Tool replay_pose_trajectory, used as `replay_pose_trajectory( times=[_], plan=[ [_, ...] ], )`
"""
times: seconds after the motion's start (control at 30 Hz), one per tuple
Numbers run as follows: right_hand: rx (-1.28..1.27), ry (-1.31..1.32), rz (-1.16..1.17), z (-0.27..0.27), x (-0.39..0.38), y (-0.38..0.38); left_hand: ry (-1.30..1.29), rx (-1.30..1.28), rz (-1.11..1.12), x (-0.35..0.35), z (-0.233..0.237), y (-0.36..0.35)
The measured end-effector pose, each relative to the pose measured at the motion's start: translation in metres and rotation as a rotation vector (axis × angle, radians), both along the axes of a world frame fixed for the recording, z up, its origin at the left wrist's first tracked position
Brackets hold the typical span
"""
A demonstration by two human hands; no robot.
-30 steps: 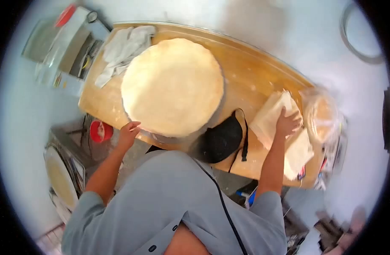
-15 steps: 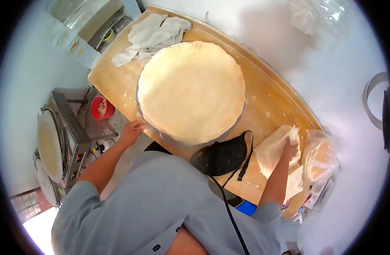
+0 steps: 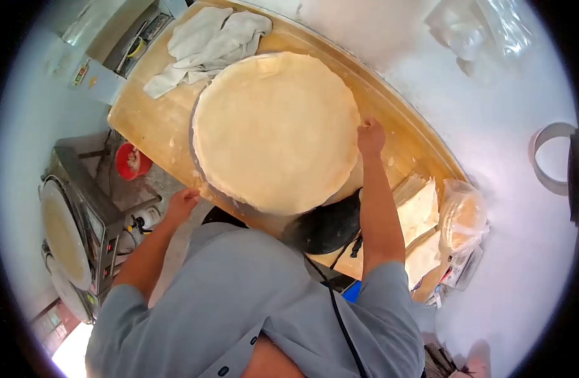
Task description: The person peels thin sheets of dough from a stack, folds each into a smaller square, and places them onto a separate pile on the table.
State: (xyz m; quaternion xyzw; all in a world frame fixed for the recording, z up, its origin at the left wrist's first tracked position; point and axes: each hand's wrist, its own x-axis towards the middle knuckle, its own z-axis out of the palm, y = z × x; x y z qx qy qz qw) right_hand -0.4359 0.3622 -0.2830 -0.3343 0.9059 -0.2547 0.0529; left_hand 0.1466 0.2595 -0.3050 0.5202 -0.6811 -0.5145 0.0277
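Note:
A large round stack of thin, pale flatbread [image 3: 277,132] lies on a dark round plate [image 3: 193,145] in the middle of the table. At its right rim is my right hand [image 3: 371,137], fingers closed in a pinch on the edge of the flatbread. My left hand [image 3: 183,203] hangs by the table's near left edge, just off the plate, its fingers drawn together; whatever they hold, if anything, is too small to see. Folded flatbreads [image 3: 418,211] are piled to the right, partly behind my right forearm.
A black bag with a strap [image 3: 324,228] rests at the near edge. Grey cloths [image 3: 217,44] lie at the back left. A clear bag of round flatbreads [image 3: 463,220] stands far right. Beyond the wooden table [image 3: 135,104] are a red bucket [image 3: 132,162] and round griddles [image 3: 65,233].
My right hand has left the folded flatbreads and moved up and left to the rim of the round stack. My left hand has drawn slightly away from the plate. The view has shifted a little.

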Motion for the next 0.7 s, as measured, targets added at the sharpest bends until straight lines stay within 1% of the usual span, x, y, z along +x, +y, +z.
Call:
replay_pose_trajectory(
  times=[0.03,0.1,0.13,0.2,0.33,0.4,0.53,0.6,0.63,0.7],
  plan=[
    [0.005,0.005,0.004,-0.01,-0.005,-0.007,0.005,0.005,0.004,0.007,-0.001,-0.002],
    [0.079,0.13,0.012,-0.022,-0.01,-0.018,0.033,0.073,0.084,0.023,-0.005,-0.003],
    [0.087,0.134,0.023,-0.023,-0.013,-0.022,0.037,0.081,0.093,0.03,-0.009,-0.002],
    [0.229,0.042,0.013,-0.022,-0.016,-0.03,0.021,0.05,0.193,0.044,-0.018,0.001],
    [0.214,0.04,0.005,-0.011,-0.011,-0.035,-0.026,0.053,0.211,0.064,-0.034,0.006],
    [0.187,-0.111,-0.019,-0.003,-0.007,-0.037,0.017,0.101,0.246,0.068,-0.039,0.007],
    [0.1,-0.04,-0.002,-0.009,-0.003,-0.037,-0.046,0.091,0.212,0.074,-0.048,0.005],
    [0.257,-0.087,0.013,-0.01,-0.004,-0.038,-0.006,0.093,0.22,0.076,-0.055,0.002],
    [0.256,-0.09,0.012,-0.012,-0.004,-0.036,-0.009,0.092,0.218,0.077,-0.057,0.001],
    [0.313,-0.01,0.049,-0.02,-0.002,-0.033,-0.01,0.057,0.202,0.077,-0.058,-0.001]
  ],
)
